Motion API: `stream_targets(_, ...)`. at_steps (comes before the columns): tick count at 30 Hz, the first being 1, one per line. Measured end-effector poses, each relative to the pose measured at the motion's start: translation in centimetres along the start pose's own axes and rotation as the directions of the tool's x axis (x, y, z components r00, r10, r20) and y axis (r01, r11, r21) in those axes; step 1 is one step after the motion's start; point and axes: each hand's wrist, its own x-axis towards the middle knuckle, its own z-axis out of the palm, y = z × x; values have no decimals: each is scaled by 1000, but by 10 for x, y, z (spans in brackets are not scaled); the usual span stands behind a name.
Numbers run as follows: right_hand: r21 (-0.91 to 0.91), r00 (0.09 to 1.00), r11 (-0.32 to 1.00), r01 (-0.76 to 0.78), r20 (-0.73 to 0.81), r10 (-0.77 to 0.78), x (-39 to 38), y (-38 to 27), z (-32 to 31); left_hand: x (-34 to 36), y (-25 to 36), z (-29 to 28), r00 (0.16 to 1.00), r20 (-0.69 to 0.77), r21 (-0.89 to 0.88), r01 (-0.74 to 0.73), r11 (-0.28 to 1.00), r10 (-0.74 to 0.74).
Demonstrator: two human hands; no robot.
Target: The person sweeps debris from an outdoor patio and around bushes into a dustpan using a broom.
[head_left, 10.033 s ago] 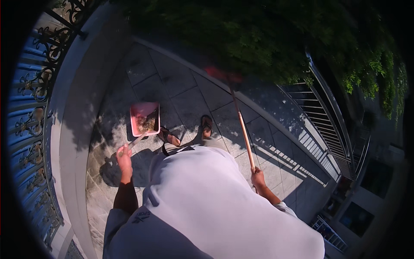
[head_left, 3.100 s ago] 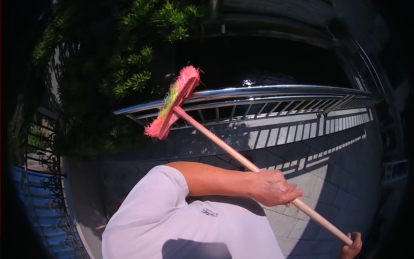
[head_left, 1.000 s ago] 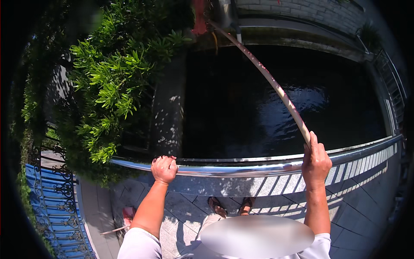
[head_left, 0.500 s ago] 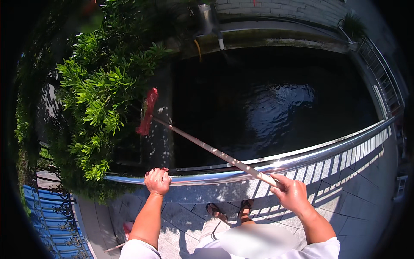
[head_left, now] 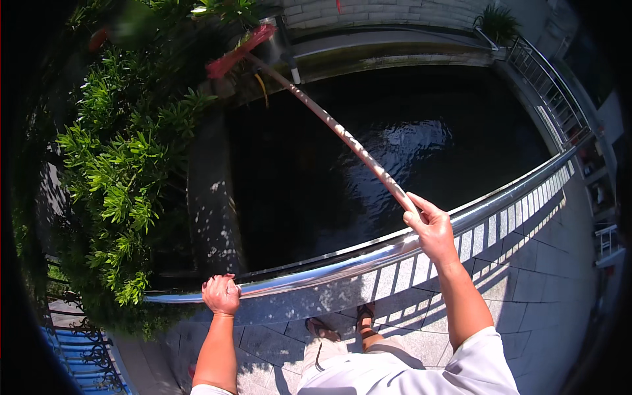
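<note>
A long-handled broom (head_left: 343,133) reaches out over a dark pool of water (head_left: 296,171). My right hand (head_left: 432,230) is closed round the near end of its pale handle, just above the railing. The red bristle head (head_left: 241,52) is held up at the far left, by the shrub's upper branches and a pipe. My left hand (head_left: 221,295) grips the shiny metal railing (head_left: 329,276) near its left end, its fingers wrapped over the top.
A leafy green shrub (head_left: 125,171) fills the left side beside the pool's ledge (head_left: 214,210). A white-ended pipe (head_left: 295,74) stands at the far edge below a brick wall (head_left: 382,14). More railing (head_left: 550,85) runs along the right. Grey paving (head_left: 520,289) lies under my sandalled feet.
My right hand has risen and reached forward, swinging the broom head up and away from the ledge toward the far pipe. My left hand stays on the railing while the view has shifted.
</note>
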Motion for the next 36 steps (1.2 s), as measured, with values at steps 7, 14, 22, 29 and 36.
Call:
stream_targets(7, 237, 960, 971, 11, -275, 56, 67, -3, -44, -3, -3, 1, 1000, 30, 36, 6, 999, -8)
stream_targets(14, -61, 703, 994, 93, -703, -109, 39, 79, -159, -1, -3, 5, 999, 32, 13, -1, 1000, 0)
stream_targets(22, -309, 600, 951, 25, -756, -261, -13, 115, -255, -4, -6, 1, 999, 48, 18, 8, 1000, -9)
stream_targets(29, -444, 642, 893, -76, -707, -296, 38, 35, -174, -8, -9, -4, 996, 83, 16, 19, 1000, -20)
stream_targets(36, -561, 812, 819, -117, -529, -247, 71, -5, -61, -4, -3, 3, 997, 82, 28, 8, 1000, -10)
